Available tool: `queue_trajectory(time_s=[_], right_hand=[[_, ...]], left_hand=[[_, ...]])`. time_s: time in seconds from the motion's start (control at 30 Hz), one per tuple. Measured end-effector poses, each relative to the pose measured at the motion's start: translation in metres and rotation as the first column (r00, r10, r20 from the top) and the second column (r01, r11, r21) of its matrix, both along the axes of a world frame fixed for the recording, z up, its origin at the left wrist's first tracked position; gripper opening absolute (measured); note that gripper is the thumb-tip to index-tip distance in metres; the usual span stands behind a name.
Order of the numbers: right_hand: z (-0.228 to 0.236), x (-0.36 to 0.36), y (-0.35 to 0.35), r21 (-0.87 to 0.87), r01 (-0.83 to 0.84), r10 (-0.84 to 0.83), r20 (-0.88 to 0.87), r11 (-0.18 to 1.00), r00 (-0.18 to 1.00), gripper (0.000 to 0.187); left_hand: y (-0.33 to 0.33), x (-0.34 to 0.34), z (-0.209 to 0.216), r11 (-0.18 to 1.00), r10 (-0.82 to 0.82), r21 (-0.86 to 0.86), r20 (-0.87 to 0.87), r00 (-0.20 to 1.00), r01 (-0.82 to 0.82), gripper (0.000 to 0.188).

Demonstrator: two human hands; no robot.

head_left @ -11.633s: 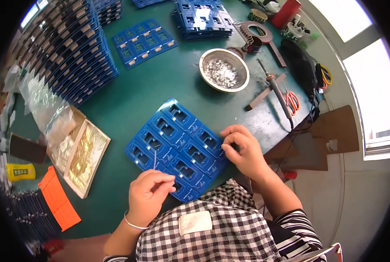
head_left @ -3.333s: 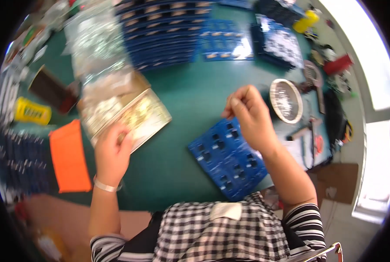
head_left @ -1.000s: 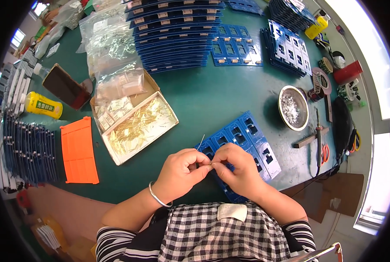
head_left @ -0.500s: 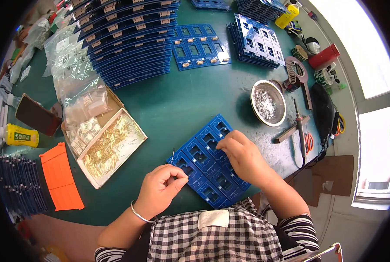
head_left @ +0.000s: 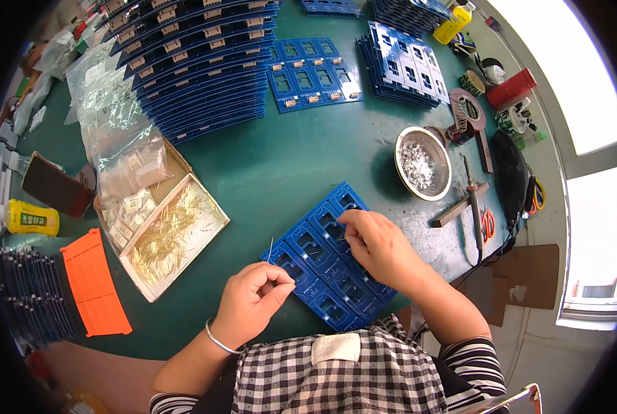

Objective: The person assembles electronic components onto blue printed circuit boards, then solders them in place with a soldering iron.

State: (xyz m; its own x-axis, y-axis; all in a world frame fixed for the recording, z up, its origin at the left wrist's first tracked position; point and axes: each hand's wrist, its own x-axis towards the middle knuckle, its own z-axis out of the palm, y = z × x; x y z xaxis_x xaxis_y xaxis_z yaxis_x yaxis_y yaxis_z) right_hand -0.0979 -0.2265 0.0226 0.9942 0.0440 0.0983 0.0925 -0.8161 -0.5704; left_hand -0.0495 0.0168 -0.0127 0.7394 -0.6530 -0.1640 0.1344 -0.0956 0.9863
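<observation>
A blue circuit board panel (head_left: 320, 243) with several square cut-outs lies on the green table in front of me. My left hand (head_left: 252, 302) sits at its near-left corner, fingers pinched on a thin metal pin (head_left: 270, 251) that points up. My right hand (head_left: 377, 246) rests on the panel's right side, fingertips pressing the board near its middle. A shallow cardboard box of gold pins (head_left: 171, 237) stands to the left of the panel.
Stacks of blue boards (head_left: 198, 62) fill the back of the table, with more (head_left: 399, 62) at back right. A metal bowl of scraps (head_left: 422, 163), a soldering iron (head_left: 473, 207), an orange sheet (head_left: 94, 283), plastic bags (head_left: 115, 131) and a yellow bottle (head_left: 32, 219) lie around.
My head has shifted, so the view moved slightly. Both hands stay at the blue panel; the left still pinches the pin, the right has moved a little along the board.
</observation>
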Motion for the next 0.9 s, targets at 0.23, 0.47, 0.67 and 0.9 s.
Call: queue_trajectory(time_s=[0.23,0.47,0.67,0.9], right_hand=[[0.017,0.005,0.013,-0.278,-0.208,0.206,-0.038,0.938,0.978,0.028],[-0.003,-0.007,-0.003,-0.391,-0.115,0.187,0.15,0.913,0.971,0.02],[-0.007,-0.013,0.004,-0.55,0.006,0.183,0.288,0.835,0.94,0.024],[-0.003,-0.022,0.005,-0.527,0.031,0.093,0.208,0.849,0.974,0.023]], left_hand=[[-0.002,0.001,0.004,0.999,-0.019,0.033,0.059,0.998,0.017,0.006],[-0.004,0.002,0.004,0.999,-0.046,0.006,-0.3,0.953,0.05,0.011],[-0.003,0.006,0.004,0.998,-0.064,-0.024,-0.396,0.916,0.059,0.012],[-0.003,0.002,0.002,0.998,-0.058,-0.041,-0.384,0.921,0.046,0.013]])
